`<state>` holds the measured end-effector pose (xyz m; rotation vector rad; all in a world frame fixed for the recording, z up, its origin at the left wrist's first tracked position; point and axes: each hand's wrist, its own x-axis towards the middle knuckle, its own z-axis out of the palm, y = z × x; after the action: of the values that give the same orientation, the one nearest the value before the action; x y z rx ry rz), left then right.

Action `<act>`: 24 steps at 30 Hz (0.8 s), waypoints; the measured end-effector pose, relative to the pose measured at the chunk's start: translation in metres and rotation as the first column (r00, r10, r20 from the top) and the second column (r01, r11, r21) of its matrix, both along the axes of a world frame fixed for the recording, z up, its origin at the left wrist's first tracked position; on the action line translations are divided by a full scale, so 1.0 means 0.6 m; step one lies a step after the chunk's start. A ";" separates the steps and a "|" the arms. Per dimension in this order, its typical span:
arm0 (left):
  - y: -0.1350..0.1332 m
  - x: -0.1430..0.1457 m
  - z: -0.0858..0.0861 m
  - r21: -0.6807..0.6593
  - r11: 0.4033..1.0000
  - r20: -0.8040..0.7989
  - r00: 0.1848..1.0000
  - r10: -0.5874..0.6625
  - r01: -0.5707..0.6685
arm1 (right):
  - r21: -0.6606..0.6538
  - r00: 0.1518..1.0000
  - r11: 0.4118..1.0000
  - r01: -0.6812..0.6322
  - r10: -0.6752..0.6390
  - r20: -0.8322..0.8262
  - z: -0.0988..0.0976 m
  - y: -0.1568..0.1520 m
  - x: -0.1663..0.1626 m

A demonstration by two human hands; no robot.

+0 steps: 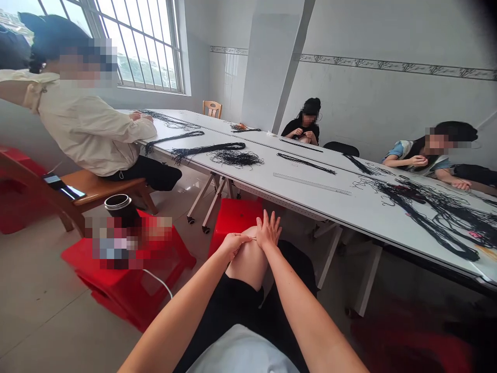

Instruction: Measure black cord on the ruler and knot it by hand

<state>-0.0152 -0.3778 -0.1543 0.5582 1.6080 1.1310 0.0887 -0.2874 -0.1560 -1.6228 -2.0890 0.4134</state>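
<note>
Both my hands rest over my raised bare knee (248,261). My left hand (232,243) is curled, its fingertips pinched on a thin strand (253,239) that runs across to my right hand. My right hand (268,231) has its fingers stretched upward and spread, with the thumb side touching the same strand. The strand is too fine to name. A long white table (310,194) stands just beyond my knee.
Bundles of black cords (438,207) lie on the table, with a long ruler (310,183). Three other people sit at the table working cords. Red plastic stools (128,274) stand on the floor to my left, one under the table; a black cup (117,204) sits on one.
</note>
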 end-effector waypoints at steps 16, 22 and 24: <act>0.003 0.000 0.004 0.001 1.000 0.040 0.999 0.007 -0.007 | 0.072 1.000 0.997 0.024 -0.026 0.015 -0.005 0.019 -0.004; 0.000 0.001 0.006 -0.009 1.000 0.011 1.000 -0.022 0.022 | 0.109 0.999 0.993 0.042 -0.044 0.009 0.002 0.017 -0.007; 0.001 0.000 0.002 -0.002 1.000 0.007 1.000 -0.022 0.022 | 0.118 0.999 0.992 0.049 -0.050 0.004 0.002 0.017 -0.007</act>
<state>-0.0150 -0.3771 -0.1531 0.5688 1.5935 1.1132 0.0843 -0.2771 -0.1545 -1.6054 -2.0339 0.2630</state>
